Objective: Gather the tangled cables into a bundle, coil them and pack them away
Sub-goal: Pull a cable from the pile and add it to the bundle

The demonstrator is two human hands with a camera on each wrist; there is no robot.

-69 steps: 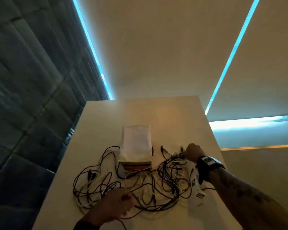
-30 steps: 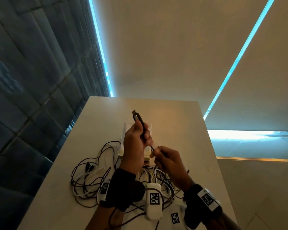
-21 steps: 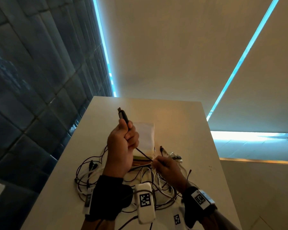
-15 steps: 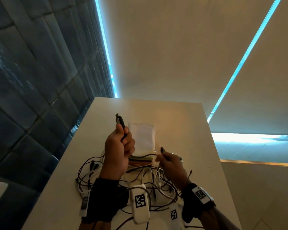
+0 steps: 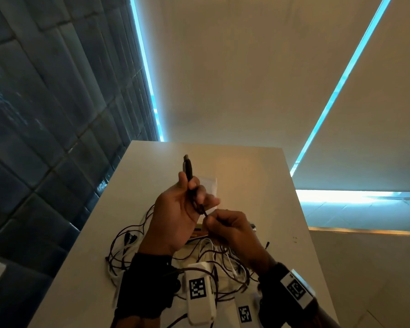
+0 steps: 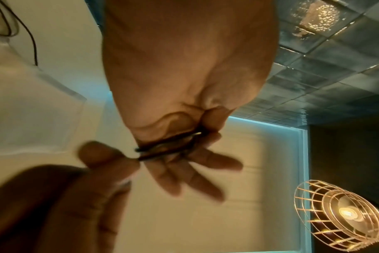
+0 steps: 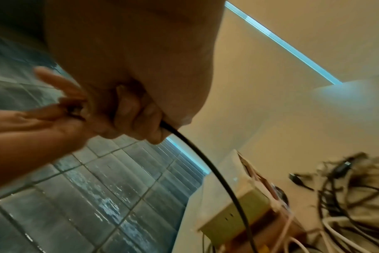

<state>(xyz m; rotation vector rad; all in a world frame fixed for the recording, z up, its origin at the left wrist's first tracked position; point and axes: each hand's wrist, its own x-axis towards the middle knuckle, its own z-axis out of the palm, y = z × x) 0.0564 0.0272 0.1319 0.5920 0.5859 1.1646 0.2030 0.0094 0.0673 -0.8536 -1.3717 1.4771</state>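
Observation:
A black cable (image 5: 188,170) is held up over the table, its USB plug pointing upward. My left hand (image 5: 192,188) pinches it below the plug with the thumb, the other fingers partly spread. In the left wrist view, loops of the black cable (image 6: 169,145) lie across the left palm. My right hand (image 5: 210,217) sits just to the right and below, gripping the same cable. The right wrist view shows the black cable (image 7: 216,171) leaving the fist and running down. A tangle of dark and white cables (image 5: 128,252) lies on the white table (image 5: 258,185) beneath both hands.
A white pouch on a stacked box (image 5: 208,185) stands on the table behind the hands, and the box (image 7: 238,205) shows close by in the right wrist view. Dark tiled wall (image 5: 45,114) runs along the table's left edge. A wire-cage lamp (image 6: 340,215) hangs overhead.
My right hand has risen from the tangle up to the left hand, bringing the cable with it. The left hand shifted right, still holding the plug end upright.

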